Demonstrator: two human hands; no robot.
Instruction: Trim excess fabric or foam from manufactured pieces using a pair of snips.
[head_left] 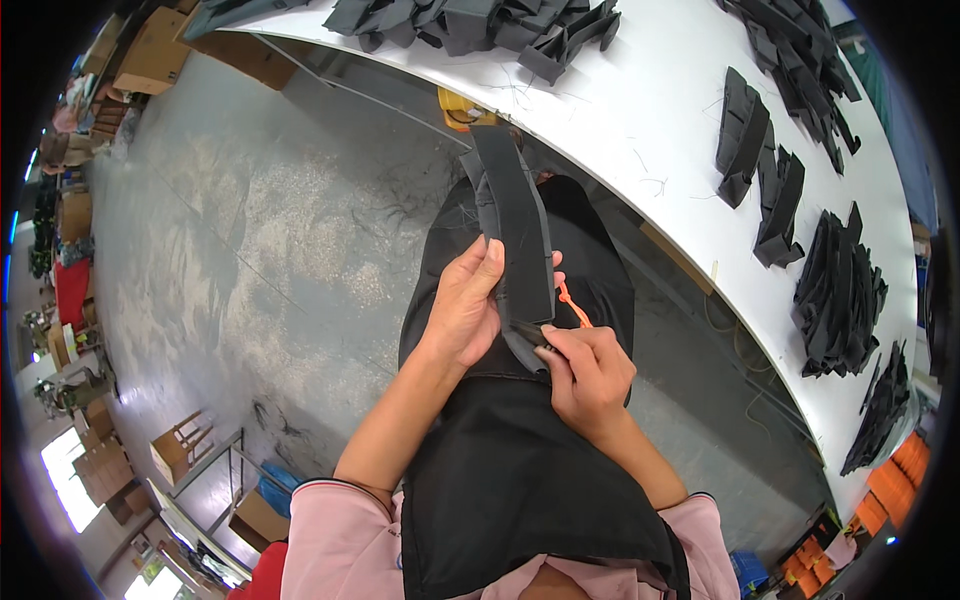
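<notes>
My left hand [466, 305] is closed round a long black fabric strip [517, 225], held over my lap. Its thumb lies along the strip's left edge, and its fingertips show past the right edge. The strip looks layered, with a smooth flat face up and looser folds at its left side. With thumb and forefinger pinched, my right hand [592, 375] grips the dark lower end of the strip. Just above those fingers hangs an orange cord [573, 305]; what it is fastened to is hidden.
A white table [640, 130] curves along the far and right sides, bearing several heaps of black strips [840, 295]. Something yellow [457, 108] stands under its edge. My black apron [530, 480] covers my lap. Cardboard boxes [150, 50] stand far left; orange bundles [890, 485] lie at right.
</notes>
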